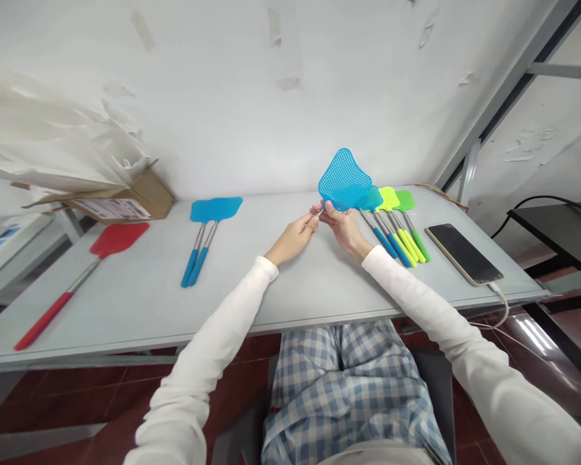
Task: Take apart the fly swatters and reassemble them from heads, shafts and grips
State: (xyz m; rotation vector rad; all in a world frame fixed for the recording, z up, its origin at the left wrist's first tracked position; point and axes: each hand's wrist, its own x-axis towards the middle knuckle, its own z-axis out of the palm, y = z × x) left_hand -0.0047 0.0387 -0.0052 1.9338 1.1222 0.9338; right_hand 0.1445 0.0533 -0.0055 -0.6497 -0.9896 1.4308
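Both hands are on a blue fly swatter (pixel 345 179), raised above the grey table with its perforated head up. My left hand (pixel 297 236) is closed, pinching the thin metal shaft just below the head. The fingers of my right hand (pixel 343 225) close on the lower part of the head, near where it joins the shaft. The far end of the shaft is hidden by my left hand. Right beside my right hand lies a row of fly swatters (pixel 397 236) in blue, yellow-green and green. To the left, two blue fly swatters (pixel 206 239) lie side by side.
A red fly swatter (pixel 82 278) lies extended at the table's left. Behind it stands an open cardboard box (pixel 126 200). A phone (pixel 465 254) with a white cable (pixel 502 300) rests at the right end. The white wall (pixel 252 116) rises behind the table (pixel 252 303).
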